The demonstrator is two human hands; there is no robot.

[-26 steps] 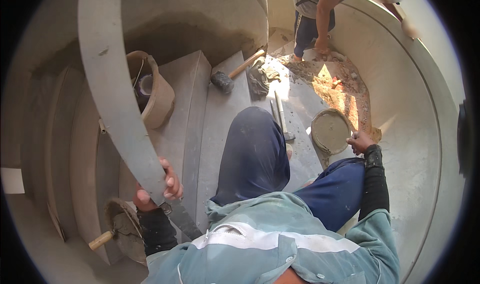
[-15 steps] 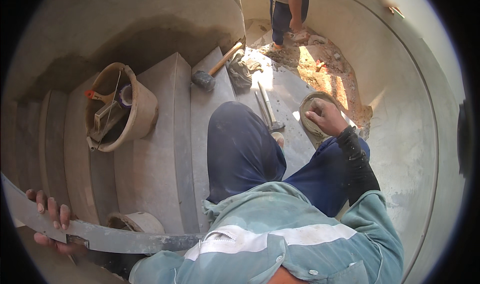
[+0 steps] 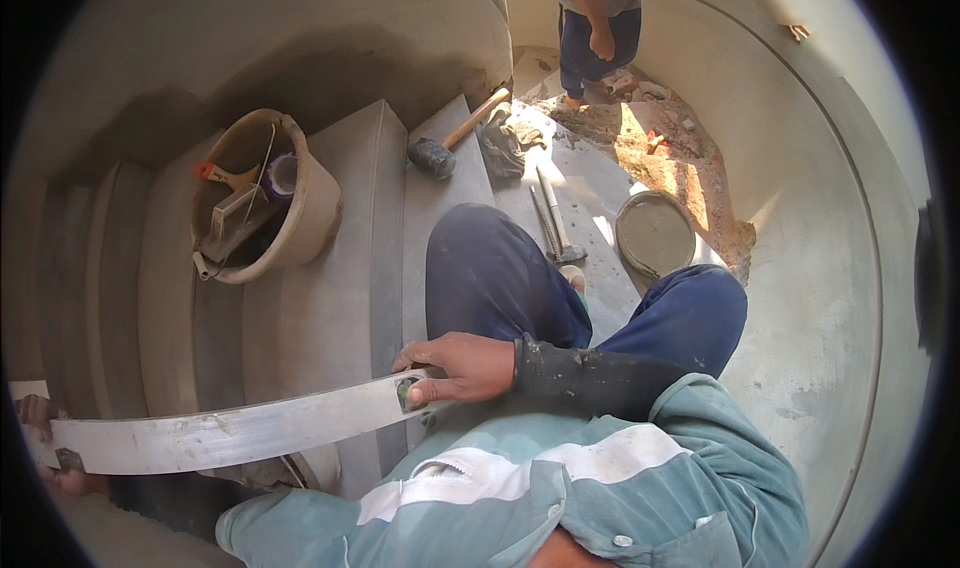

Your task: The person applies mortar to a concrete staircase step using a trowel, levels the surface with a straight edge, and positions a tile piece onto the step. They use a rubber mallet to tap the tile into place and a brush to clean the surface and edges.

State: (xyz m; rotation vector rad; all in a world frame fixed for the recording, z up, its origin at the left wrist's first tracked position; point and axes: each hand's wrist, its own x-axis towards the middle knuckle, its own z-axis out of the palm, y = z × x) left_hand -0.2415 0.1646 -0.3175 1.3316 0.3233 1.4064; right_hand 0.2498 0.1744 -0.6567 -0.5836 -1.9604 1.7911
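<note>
A long silver spirit level (image 3: 230, 436) lies across in front of my body, its straight edge bowed by the lens. My right hand (image 3: 465, 366) is closed on its right end, beside a green vial. At the far left, my left hand (image 3: 72, 482) wraps round the other end, with fingers above and below the bar. Beyond my right knee stands a round tub of wet grey mortar (image 3: 655, 234). A hammer (image 3: 556, 218) lies on the step by my foot, alongside a ridged metal rod (image 3: 544, 222).
A large bucket (image 3: 318, 203) holding a brush and other tools stands on the left steps (image 3: 345, 248). Farther up lie a mallet (image 3: 435, 156) and a grey rag (image 3: 512, 138). Another person (image 3: 600, 38) stands by rubble (image 3: 655, 153). A curved wall (image 3: 820, 268) rises at right.
My right hand has come from above the mortar tub to the near end of the spirit level and gripped it. The level has swung, its flat face now turned up; the left hand has shifted left.
</note>
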